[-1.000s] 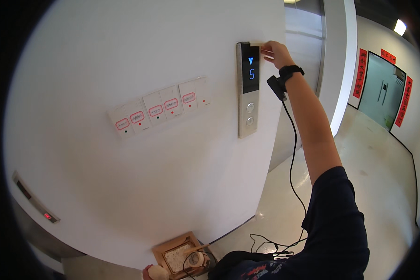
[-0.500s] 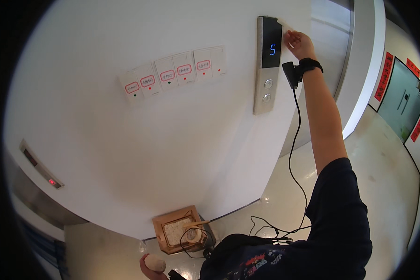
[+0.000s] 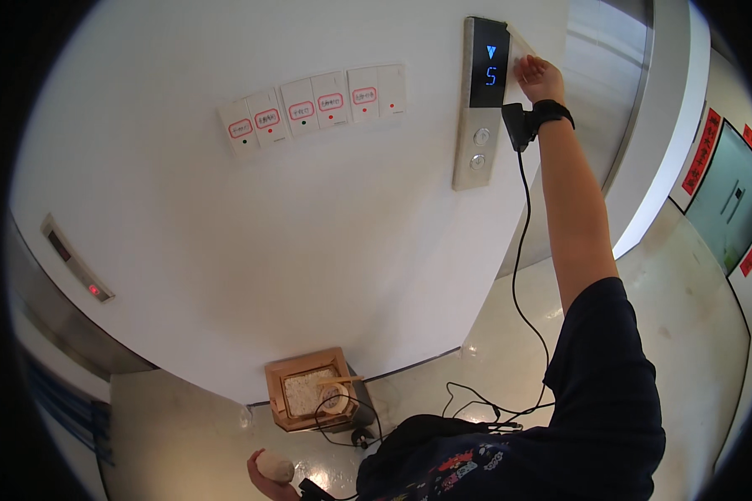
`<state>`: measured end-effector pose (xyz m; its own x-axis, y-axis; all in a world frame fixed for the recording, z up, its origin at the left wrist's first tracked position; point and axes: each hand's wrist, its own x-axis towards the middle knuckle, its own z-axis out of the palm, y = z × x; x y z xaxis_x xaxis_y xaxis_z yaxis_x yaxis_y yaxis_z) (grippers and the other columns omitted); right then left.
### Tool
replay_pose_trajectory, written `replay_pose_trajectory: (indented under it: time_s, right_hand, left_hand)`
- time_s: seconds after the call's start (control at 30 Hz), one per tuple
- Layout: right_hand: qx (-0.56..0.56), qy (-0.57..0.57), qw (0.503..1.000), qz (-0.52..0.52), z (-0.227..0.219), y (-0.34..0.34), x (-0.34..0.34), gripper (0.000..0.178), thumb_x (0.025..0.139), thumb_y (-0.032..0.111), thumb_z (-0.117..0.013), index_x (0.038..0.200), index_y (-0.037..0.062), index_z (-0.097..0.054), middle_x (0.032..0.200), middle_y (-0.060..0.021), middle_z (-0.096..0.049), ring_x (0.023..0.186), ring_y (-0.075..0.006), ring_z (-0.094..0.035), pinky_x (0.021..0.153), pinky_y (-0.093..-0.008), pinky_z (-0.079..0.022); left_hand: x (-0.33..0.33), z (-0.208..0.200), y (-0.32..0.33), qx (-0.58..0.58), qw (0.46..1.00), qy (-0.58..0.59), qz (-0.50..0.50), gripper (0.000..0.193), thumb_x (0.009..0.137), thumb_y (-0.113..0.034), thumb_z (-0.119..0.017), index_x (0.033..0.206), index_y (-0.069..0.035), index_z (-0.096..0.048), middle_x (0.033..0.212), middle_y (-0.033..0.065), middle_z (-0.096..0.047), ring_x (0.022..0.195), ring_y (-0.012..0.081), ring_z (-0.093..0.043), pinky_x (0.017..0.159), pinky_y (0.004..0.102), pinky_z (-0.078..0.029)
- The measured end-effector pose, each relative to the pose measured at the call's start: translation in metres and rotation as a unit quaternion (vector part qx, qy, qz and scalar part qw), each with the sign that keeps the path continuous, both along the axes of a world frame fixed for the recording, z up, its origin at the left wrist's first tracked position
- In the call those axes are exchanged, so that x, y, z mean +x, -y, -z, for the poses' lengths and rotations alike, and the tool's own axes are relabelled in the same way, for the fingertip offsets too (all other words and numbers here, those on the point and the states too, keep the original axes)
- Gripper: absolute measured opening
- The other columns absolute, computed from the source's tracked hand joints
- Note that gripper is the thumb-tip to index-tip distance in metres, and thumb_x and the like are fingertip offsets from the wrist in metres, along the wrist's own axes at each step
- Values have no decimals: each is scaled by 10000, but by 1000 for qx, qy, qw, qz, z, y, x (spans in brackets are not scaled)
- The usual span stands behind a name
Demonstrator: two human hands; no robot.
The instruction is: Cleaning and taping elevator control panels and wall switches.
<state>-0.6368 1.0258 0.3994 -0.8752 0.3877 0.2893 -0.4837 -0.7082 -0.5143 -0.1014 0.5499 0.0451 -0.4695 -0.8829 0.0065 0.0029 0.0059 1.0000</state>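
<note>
My right hand (image 3: pixel 539 79) is raised to the upper right edge of a tall elevator call panel (image 3: pixel 480 104). Its fingers are curled together around a pale strip, like masking tape (image 3: pixel 520 38), that runs from the panel's top right corner. The panel has a dark lit display (image 3: pixel 490 63) above two round buttons. Low at the bottom left, my left hand (image 3: pixel 263 480) is closed on a pale rounded wad (image 3: pixel 274 466); whether it is crumpled tape or something else cannot be made out.
Six labelled white wall switches (image 3: pixel 330 101) sit left of the panel. A wooden-topped bin (image 3: pixel 280 392) with a round roll on it stands against the wall. A black cable (image 3: pixel 520 225) hangs from my right wrist. A second panel (image 3: pixel 77 259) is at far left, a glass door (image 3: pixel 731 200) at right.
A blue down arrow has lit up on the display above the digit. The view has shifted slightly. My right hand stays at the panel's edge, my left still holding the wad.
</note>
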Motion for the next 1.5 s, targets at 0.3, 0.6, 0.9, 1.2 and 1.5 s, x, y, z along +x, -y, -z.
replay_pose_trajectory:
  time_s: [0.3,0.6,0.9,1.2,1.5]
  right_hand:
    - [-43,45,997,39,4,10,15,127,808,58,-485,897,-8,-548,860,-81,-596,768,-216,-595,737,-372,-448]
    - [-85,62,994,22,22,16,2,146,798,56,-483,905,-11,-557,875,-95,-590,802,-222,-594,705,-372,-455]
    - [-93,88,992,-19,197,-58,-3,101,780,120,-458,709,66,-505,656,-32,-527,677,-181,-569,596,-326,-461]
    - [120,163,979,10,330,-52,153,184,863,211,-513,940,44,-512,876,-109,-613,759,-197,-597,688,-314,-484]
    - [368,103,924,-18,306,49,265,202,890,170,-497,899,-9,-592,773,-64,-635,728,-128,-607,680,-238,-459]
  left_hand:
    - [23,22,-6,-61,998,10,25,289,815,-172,-478,1034,-1,-560,959,139,-563,830,248,-570,653,347,-518]
    - [40,23,-10,70,998,-5,-3,281,831,-203,-472,1018,-24,-580,949,146,-564,821,273,-579,630,360,-531]
    - [45,27,0,69,997,-10,29,285,837,-224,-474,1019,-36,-587,949,147,-564,822,280,-582,635,358,-533]
    - [-82,-1,-16,-249,945,-59,206,273,860,-204,-397,809,-9,-581,755,60,-567,692,169,-567,630,277,-469]
    - [-188,-65,-152,-62,870,-113,476,313,908,-259,-433,836,-7,-604,766,45,-588,703,124,-569,635,254,-476]
